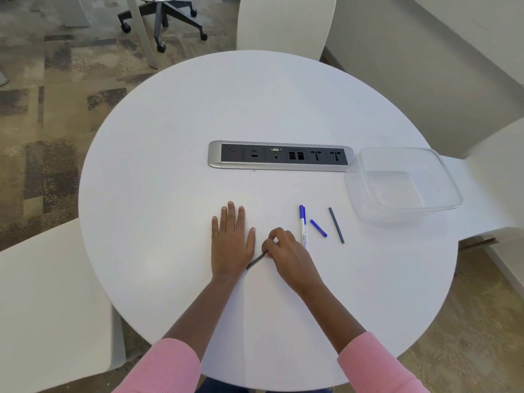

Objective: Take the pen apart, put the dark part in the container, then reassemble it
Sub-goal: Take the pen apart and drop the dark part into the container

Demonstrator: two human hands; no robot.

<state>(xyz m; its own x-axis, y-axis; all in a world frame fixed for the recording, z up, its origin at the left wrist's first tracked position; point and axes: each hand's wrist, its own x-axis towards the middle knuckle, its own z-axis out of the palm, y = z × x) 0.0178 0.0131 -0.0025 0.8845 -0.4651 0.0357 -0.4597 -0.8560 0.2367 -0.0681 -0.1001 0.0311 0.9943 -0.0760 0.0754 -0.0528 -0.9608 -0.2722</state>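
Note:
My left hand (pixel 232 236) lies flat and open on the round white table (pixel 170 165), fingers spread. Just right of it, my right hand (pixel 286 251) pinches a thin dark rod (pixel 256 260) that slants down-left onto the table. A white pen barrel with a blue cap (pixel 302 225) lies beside my right hand, partly hidden by it. A small blue piece (pixel 318 228) rests further right. A dark blue rod (pixel 336 225) lies beyond that. The clear plastic container (pixel 368 199) stands empty at the table's right edge.
A grey socket strip (pixel 280 156) is set into the table behind the parts. White chairs stand at the left (pixel 51 307), far side (pixel 283 24) and right (pixel 487 180). An office chair base (pixel 164 18) is on the carpet beyond.

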